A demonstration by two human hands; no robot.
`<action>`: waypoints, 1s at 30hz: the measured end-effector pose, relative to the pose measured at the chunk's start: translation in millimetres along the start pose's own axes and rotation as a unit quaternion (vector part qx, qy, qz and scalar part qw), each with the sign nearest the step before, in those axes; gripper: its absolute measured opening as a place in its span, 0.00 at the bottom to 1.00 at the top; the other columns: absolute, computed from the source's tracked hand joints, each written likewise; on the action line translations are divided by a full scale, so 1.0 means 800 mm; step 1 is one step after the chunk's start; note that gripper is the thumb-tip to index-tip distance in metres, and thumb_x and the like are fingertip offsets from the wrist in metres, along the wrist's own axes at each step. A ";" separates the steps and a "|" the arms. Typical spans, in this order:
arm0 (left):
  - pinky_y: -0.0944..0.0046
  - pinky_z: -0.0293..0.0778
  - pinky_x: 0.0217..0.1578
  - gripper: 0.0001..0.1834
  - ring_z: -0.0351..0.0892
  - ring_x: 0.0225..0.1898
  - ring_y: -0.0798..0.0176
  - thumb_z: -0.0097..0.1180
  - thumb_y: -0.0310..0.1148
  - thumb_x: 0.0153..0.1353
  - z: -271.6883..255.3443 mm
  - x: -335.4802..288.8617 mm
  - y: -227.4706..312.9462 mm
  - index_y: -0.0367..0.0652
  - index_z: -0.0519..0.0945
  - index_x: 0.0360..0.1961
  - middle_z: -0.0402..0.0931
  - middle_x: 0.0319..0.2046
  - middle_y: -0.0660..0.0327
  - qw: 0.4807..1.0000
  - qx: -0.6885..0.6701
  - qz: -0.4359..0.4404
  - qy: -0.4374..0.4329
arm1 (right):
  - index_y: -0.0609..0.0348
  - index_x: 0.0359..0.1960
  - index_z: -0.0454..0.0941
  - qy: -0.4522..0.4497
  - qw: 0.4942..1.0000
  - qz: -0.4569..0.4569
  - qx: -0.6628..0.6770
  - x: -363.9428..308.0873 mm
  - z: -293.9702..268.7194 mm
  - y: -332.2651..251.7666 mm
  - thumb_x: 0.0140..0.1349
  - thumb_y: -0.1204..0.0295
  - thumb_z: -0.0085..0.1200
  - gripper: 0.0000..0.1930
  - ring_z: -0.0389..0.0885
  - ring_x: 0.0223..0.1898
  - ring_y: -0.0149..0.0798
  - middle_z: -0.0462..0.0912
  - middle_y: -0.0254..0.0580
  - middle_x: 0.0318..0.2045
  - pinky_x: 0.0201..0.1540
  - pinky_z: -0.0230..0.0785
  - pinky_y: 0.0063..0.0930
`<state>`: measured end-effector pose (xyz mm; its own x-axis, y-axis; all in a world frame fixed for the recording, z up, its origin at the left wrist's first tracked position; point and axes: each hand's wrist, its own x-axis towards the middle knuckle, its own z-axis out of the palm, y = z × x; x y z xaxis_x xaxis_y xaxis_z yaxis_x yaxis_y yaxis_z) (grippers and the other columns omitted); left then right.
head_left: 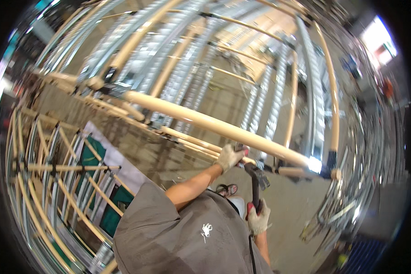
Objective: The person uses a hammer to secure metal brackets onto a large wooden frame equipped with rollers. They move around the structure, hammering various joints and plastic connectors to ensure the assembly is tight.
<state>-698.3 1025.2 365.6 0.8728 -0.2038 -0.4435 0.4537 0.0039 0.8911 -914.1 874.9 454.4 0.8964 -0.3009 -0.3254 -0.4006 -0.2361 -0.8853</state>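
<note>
My right hand, in a pale work glove with red on the fingers, is closed round the black handle of a hammer. The dark hammer head points up, close below the frame's lower rail. My left hand, gloved the same way, is closed at a lower beige pipe. A small dark piece shows at its fingertips; its kind is unclear. Just above both hands runs a thicker beige pipe, part of a large rack of beige and silver pipes with black joints.
Spiral-patterned silver bars fill the rack. To the left stands another pipe rack, with green panels by it. Loose metal rods lie in a heap on the floor at the right. My sandalled foot is below the rack.
</note>
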 end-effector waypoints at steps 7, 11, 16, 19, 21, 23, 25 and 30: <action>0.71 0.73 0.24 0.19 0.85 0.31 0.68 0.61 0.46 0.64 -0.144 -0.099 0.012 0.43 0.81 0.49 0.84 0.39 0.61 0.963 -0.228 -0.025 0.139 | 0.69 0.40 0.76 -0.282 0.955 -0.094 0.018 0.033 0.014 -0.096 0.65 0.63 0.56 0.17 0.72 0.18 0.25 0.77 0.35 0.19 0.21 0.65 0.22; 0.71 0.71 0.23 0.25 0.85 0.37 0.67 0.57 0.50 0.66 -0.224 -0.084 0.001 0.47 0.75 0.58 0.83 0.43 0.60 0.870 -0.476 0.126 0.038 | 0.68 0.43 0.70 -0.364 0.906 -0.212 0.044 0.041 0.051 -0.212 0.68 0.52 0.52 0.25 0.71 0.16 0.25 0.74 0.34 0.20 0.18 0.64 0.20; 0.72 0.68 0.23 0.32 0.82 0.46 0.65 0.48 0.62 0.65 -0.264 -0.086 0.129 0.51 0.74 0.59 0.81 0.50 0.64 0.762 -0.597 0.229 -0.104 | 0.68 0.49 0.71 -0.298 0.903 -0.308 -0.019 0.049 0.091 -0.309 0.69 0.47 0.47 0.29 0.74 0.16 0.26 0.75 0.32 0.19 0.18 0.65 0.21; 0.66 0.70 0.25 0.32 0.81 0.43 0.58 0.50 0.64 0.63 -0.285 -0.080 0.172 0.49 0.78 0.54 0.79 0.53 0.60 0.688 -0.671 0.231 -0.152 | 0.64 0.45 0.70 -0.174 0.932 -0.291 0.127 0.030 0.116 -0.364 0.68 0.46 0.49 0.27 0.66 0.12 0.25 0.71 0.32 0.16 0.14 0.62 0.21; 0.64 0.69 0.22 0.32 0.81 0.40 0.58 0.45 0.65 0.64 -0.306 -0.072 0.173 0.52 0.76 0.56 0.79 0.54 0.57 0.727 -0.644 0.206 -0.122 | 0.61 0.44 0.70 -0.133 0.931 -0.272 0.203 0.015 0.130 -0.423 0.66 0.43 0.51 0.29 0.63 0.11 0.25 0.69 0.31 0.16 0.11 0.58 0.19; 0.63 0.69 0.20 0.31 0.81 0.36 0.59 0.44 0.64 0.65 -0.311 -0.072 0.198 0.53 0.75 0.57 0.79 0.54 0.57 0.742 -0.632 0.174 -0.140 | 0.58 0.42 0.69 -0.089 0.910 -0.357 0.190 0.024 0.147 -0.446 0.64 0.39 0.50 0.30 0.66 0.14 0.23 0.69 0.30 0.19 0.09 0.54 0.15; 0.65 0.69 0.19 0.28 0.80 0.30 0.60 0.43 0.62 0.67 -0.311 -0.094 0.222 0.53 0.76 0.54 0.82 0.46 0.60 0.704 -0.660 0.181 -0.190 | 0.61 0.41 0.70 -0.140 0.921 -0.297 0.211 0.038 0.179 -0.444 0.69 0.49 0.49 0.23 0.69 0.15 0.29 0.70 0.32 0.17 0.13 0.60 0.23; 0.68 0.71 0.17 0.32 0.81 0.32 0.64 0.43 0.64 0.67 -0.317 -0.093 0.211 0.48 0.76 0.53 0.82 0.42 0.59 0.662 -0.695 0.184 -0.214 | 0.64 0.44 0.73 -0.178 0.873 -0.252 -0.377 0.031 0.224 -0.480 0.66 0.73 0.45 0.09 0.77 0.21 0.41 0.74 0.48 0.18 0.29 0.68 0.36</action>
<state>-640.8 1289.3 524.4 0.9743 -0.1960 0.1111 0.2113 0.9660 -0.1490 -704.2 1124.1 726.9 0.9430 0.2925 -0.1589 0.1723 -0.8372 -0.5190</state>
